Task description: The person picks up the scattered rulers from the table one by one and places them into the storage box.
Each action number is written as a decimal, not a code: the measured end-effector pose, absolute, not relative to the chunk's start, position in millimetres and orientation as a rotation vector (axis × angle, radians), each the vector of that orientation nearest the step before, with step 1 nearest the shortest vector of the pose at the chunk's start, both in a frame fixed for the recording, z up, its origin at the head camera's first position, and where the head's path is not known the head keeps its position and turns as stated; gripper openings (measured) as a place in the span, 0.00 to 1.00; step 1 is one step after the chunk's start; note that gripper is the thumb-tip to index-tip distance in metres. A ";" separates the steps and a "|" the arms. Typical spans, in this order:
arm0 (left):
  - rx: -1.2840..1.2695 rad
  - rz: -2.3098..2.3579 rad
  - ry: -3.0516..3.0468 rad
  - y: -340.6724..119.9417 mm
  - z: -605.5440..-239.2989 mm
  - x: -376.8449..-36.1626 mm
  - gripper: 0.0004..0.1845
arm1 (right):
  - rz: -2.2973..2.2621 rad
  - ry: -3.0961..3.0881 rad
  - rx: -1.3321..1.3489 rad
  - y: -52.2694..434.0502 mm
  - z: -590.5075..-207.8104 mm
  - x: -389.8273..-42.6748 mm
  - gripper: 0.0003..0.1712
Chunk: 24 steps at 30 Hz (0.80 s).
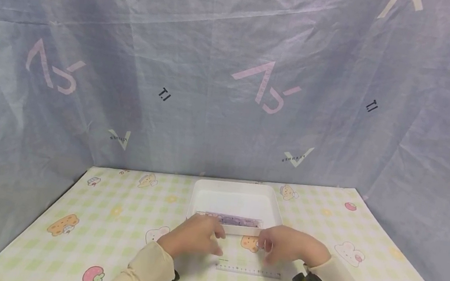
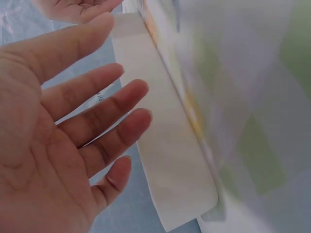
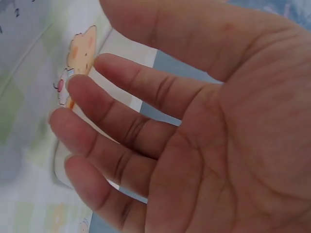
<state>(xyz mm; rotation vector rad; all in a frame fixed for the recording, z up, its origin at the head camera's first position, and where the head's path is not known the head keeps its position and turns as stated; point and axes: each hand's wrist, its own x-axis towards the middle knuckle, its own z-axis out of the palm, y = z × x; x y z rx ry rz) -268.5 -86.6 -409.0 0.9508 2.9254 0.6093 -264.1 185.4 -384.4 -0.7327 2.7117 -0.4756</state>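
Nearest me, a clear ruler [image 1: 248, 271] is lying flat on the tabletop [image 1: 384, 256], just beneath and between my two hands; I am holding both palm-down above it, the left hand [image 1: 195, 236] and the right hand [image 1: 290, 246] near each other, fingers loosely spread and gripping nothing, as both wrist views are confirming; I cannot tell whether any fingertip is touching the cloth. The ruler is thin and see-through, so I am judging that fingers coming down flat could skid it along the checked cloth rather than lift it; a nail under one end looks safer. Just beyond the knuckles the white tray [image 1: 201, 194] is sitting with its near wall close to my fingers, a purple patterned strip [image 1: 236, 220] lying inside against that wall; a forward reach could nudge the tray. Open room is lying left and right; the tabletop's side edges are well apart from the hands; the grey backdrop [image 1: 231, 89] is closing the far side.
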 end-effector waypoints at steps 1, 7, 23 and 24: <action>0.947 0.600 2.919 -86.0 -410.0 -268.7 0.17 | -0.462 2.708 -0.706 184.9 -385.4 -264.0 0.18; 0.974 0.487 2.934 -82.6 -413.9 -267.4 0.17 | -0.418 2.675 -0.657 182.8 -389.8 -263.7 0.19; 1.122 0.236 2.925 -69.8 -419.7 -254.3 0.11 | -0.331 2.708 -0.537 179.6 -394.5 -258.4 0.19; 1.121 0.232 2.925 -69.2 -420.2 -254.1 0.10 | -0.331 2.707 -0.540 179.2 -394.3 -258.0 0.18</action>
